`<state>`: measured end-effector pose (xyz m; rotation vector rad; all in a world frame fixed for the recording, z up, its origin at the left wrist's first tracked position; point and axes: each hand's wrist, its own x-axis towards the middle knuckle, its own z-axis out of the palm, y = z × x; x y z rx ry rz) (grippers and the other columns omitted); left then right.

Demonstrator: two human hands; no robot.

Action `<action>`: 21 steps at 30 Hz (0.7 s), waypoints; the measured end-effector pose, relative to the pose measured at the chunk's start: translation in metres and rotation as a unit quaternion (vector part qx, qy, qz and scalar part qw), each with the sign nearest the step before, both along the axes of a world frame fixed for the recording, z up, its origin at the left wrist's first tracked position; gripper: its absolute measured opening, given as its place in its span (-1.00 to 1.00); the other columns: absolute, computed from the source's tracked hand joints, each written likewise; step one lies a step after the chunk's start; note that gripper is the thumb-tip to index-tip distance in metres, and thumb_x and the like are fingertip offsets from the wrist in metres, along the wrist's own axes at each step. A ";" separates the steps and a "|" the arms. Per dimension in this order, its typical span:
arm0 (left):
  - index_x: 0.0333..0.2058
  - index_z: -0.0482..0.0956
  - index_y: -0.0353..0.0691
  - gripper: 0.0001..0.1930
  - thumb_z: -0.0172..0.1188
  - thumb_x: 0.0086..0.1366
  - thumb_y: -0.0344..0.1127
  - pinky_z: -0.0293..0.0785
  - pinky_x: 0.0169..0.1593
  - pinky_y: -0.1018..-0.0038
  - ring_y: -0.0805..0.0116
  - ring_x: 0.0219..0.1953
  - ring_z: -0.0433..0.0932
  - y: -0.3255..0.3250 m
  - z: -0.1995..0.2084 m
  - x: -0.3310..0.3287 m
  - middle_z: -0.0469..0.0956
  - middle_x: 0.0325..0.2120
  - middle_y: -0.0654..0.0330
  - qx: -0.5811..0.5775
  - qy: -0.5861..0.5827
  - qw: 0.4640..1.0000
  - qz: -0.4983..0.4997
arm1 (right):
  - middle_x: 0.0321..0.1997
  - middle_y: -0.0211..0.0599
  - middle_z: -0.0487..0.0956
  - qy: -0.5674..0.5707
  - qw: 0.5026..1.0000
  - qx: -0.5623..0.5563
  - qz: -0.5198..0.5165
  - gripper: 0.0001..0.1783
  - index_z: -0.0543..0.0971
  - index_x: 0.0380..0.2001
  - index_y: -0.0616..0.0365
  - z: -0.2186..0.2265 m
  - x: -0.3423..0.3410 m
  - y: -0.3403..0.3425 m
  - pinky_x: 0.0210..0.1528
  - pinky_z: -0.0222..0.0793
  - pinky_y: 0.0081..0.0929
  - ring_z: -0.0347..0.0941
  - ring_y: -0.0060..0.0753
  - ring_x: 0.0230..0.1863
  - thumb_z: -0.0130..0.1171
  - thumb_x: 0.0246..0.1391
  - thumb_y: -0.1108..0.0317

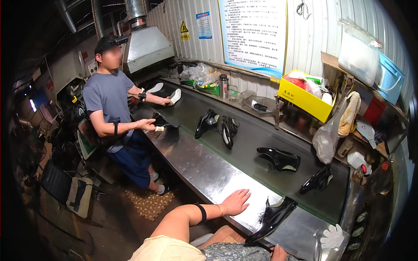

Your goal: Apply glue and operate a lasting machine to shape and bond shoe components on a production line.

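Note:
My left hand [237, 202] rests flat on the shiny metal edge of the bench, its fingers stretched out and nothing in it. To its right, a black patent lace-up shoe [273, 219] lies on the metal top. My right hand [278, 253] is just inside the lower edge of the picture, near that shoe's lower end. It is mostly cut off, so I cannot see how its fingers are set. Beyond, on the dark conveyor belt [244, 161], lie more black shoes: a pair [217, 126], a single shoe [279, 159] and another single shoe [317, 179].
At the left a co-worker [109, 95] stands at the belt, one hand at a white shoe-shaped piece [175, 96]. A white glove [332, 236] lies at the near right corner. Behind the belt are a yellow box [305, 96], a hanging plastic bag [326, 141] and a flask [223, 86].

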<state>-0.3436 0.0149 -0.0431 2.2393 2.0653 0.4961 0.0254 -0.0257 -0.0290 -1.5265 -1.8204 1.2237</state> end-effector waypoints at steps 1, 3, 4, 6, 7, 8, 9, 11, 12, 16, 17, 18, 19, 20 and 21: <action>0.18 0.27 -0.37 -0.44 -0.03 0.33 -0.10 0.11 0.31 0.18 -0.04 0.25 0.20 0.001 -0.001 -0.001 0.23 0.21 -0.11 -0.001 0.009 1.000 -0.001 | -0.59 -0.11 0.49 0.005 1.000 -0.001 0.000 -0.52 0.56 -0.47 0.26 -0.003 -0.001 0.001 -0.33 0.28 -0.21 0.37 -0.17 -0.51 -0.11 0.33 0.09; 0.17 0.29 -0.38 -0.45 -0.01 0.32 -0.11 0.11 0.32 0.18 -0.03 0.25 0.21 0.002 -0.008 -0.004 0.24 0.20 -0.12 0.004 0.004 1.000 -0.004 | -0.56 -0.11 0.52 -0.006 1.000 -0.017 -0.006 -0.52 0.58 -0.44 0.28 -0.009 -0.003 0.003 -0.27 0.33 -0.24 0.42 -0.15 -0.46 -0.10 0.32 0.09; 0.15 0.30 -0.39 -0.45 0.00 0.31 -0.11 0.11 0.32 0.18 -0.03 0.25 0.21 0.002 -0.013 -0.004 0.25 0.19 -0.13 0.027 0.001 1.000 -0.014 | -0.53 -0.11 0.56 -0.018 0.999 -0.036 -0.011 -0.52 0.60 -0.41 0.29 -0.012 -0.003 0.004 -0.21 0.38 -0.26 0.47 -0.13 -0.41 -0.09 0.32 0.08; 0.12 0.33 -0.42 -0.46 0.05 0.28 -0.14 0.12 0.32 0.21 -0.04 0.25 0.22 0.001 -0.025 -0.007 0.29 0.16 -0.17 0.047 -0.012 0.999 -0.013 | -0.63 -0.20 0.52 0.019 0.999 0.025 0.013 -0.54 0.60 -0.23 0.20 -0.016 -0.002 0.004 -0.42 0.33 -0.38 0.39 -0.32 -0.59 -0.12 0.33 0.03; 0.11 0.34 -0.44 -0.45 0.08 0.22 -0.19 0.14 0.32 0.23 -0.07 0.25 0.22 0.000 -0.030 -0.010 0.30 0.14 -0.22 0.026 -0.096 0.995 0.012 | -0.73 -0.29 0.48 0.050 0.995 0.083 0.033 -0.51 0.59 -0.04 0.11 -0.014 0.002 0.001 -0.63 0.28 -0.50 0.30 -0.50 -0.76 -0.14 0.34 -0.02; 0.12 0.32 -0.45 -0.43 0.09 0.16 -0.24 0.14 0.32 0.22 -0.11 0.25 0.22 0.000 -0.034 -0.014 0.31 0.13 -0.25 0.019 -0.121 0.992 0.034 | -0.67 -0.31 0.52 0.052 0.998 0.044 0.010 -0.63 0.61 -0.25 0.15 -0.011 0.007 -0.002 -0.57 0.31 -0.51 0.36 -0.51 -0.69 -0.08 0.31 0.11; 0.12 0.31 -0.46 -0.42 0.09 0.13 -0.30 0.12 0.33 0.22 -0.12 0.25 0.21 -0.001 -0.037 -0.017 0.31 0.14 -0.24 -0.030 -0.104 0.992 0.068 | -0.61 -0.32 0.56 0.056 0.998 0.005 -0.029 -0.66 0.63 -0.46 0.19 -0.004 0.016 -0.005 -0.52 0.34 -0.52 0.41 -0.52 -0.62 -0.01 0.28 0.25; 0.11 0.31 -0.49 -0.41 0.12 0.10 -0.32 0.11 0.32 0.09 -0.21 0.22 0.23 0.003 -0.035 -0.021 0.32 0.12 -0.29 -0.013 -0.050 0.998 0.031 | -0.52 -0.16 0.55 0.026 0.999 0.031 -0.037 -0.67 0.54 -0.42 0.18 0.020 0.054 -0.017 -0.34 0.38 -0.32 0.48 -0.13 -0.46 0.03 0.26 0.15; -0.01 0.41 -0.48 -0.51 0.16 0.08 -0.32 0.17 0.26 0.05 -0.22 0.16 0.28 0.007 -0.030 -0.020 0.34 0.09 -0.27 0.029 -0.069 0.997 -0.016 | -0.47 -0.12 0.55 0.004 0.997 0.057 -0.051 -0.66 0.51 -0.41 0.19 0.035 0.081 -0.027 -0.31 0.37 -0.29 0.48 -0.14 -0.41 0.04 0.26 0.12; 0.03 0.49 -0.42 -0.55 0.18 0.29 -0.18 0.37 0.12 0.23 -0.02 -0.01 0.50 0.016 0.006 0.006 0.53 -0.05 -0.17 0.027 -0.183 0.982 -0.041 | -0.29 -0.12 0.60 -0.093 0.939 0.232 -0.237 -0.73 0.58 -0.23 0.12 0.114 0.216 -0.101 -0.18 0.46 -0.27 0.56 -0.09 -0.23 0.10 0.21 0.15; 0.04 0.48 -0.43 -0.56 0.17 0.31 -0.21 0.36 0.12 0.25 0.02 -0.02 0.50 0.009 0.018 0.013 0.53 -0.06 -0.15 -0.014 -0.220 0.968 0.117 | -0.29 -0.12 0.61 -0.096 0.923 0.226 -0.295 -0.75 0.58 -0.23 0.12 0.137 0.246 -0.130 -0.18 0.46 -0.26 0.56 -0.07 -0.22 0.14 0.17 0.18; 0.04 0.48 -0.42 -0.58 0.15 0.32 -0.22 0.37 0.12 0.26 0.03 -0.02 0.50 0.011 0.029 0.027 0.54 -0.06 -0.15 0.053 -0.252 0.958 0.129 | -0.27 -0.12 0.61 -0.184 0.886 0.199 -0.376 -0.72 0.58 -0.23 0.15 0.159 0.272 -0.161 -0.16 0.46 -0.25 0.55 -0.05 -0.20 0.18 0.12 0.17; 0.04 0.49 -0.41 -0.60 0.13 0.34 -0.24 0.37 0.12 0.27 0.04 -0.03 0.51 0.010 0.041 0.040 0.54 -0.06 -0.14 0.116 -0.282 0.940 0.155 | -0.27 -0.14 0.61 -0.261 0.842 0.155 -0.446 -0.71 0.60 -0.24 0.14 0.183 0.300 -0.189 -0.14 0.46 -0.22 0.54 -0.03 -0.18 0.23 0.07 0.16; 0.04 0.49 -0.41 -0.60 0.13 0.34 -0.24 0.37 0.12 0.27 0.04 -0.03 0.51 0.011 0.055 0.056 0.54 -0.06 -0.14 0.110 -0.285 0.941 0.145 | -0.29 -0.14 0.60 -0.400 0.763 0.205 -0.464 -0.72 0.61 -0.28 0.12 0.202 0.325 -0.212 -0.15 0.44 -0.17 0.52 -0.03 -0.19 0.29 -0.03 0.20; 0.05 0.49 -0.40 -0.61 0.10 0.35 -0.26 0.37 0.12 0.27 0.04 -0.02 0.51 0.011 0.070 0.076 0.54 -0.07 -0.13 0.136 -0.330 0.929 0.100 | -0.32 -0.14 0.58 -0.484 0.699 0.281 -0.444 -0.72 0.61 -0.34 0.13 0.222 0.350 -0.242 -0.20 0.42 -0.14 0.50 -0.04 -0.27 0.33 -0.15 0.25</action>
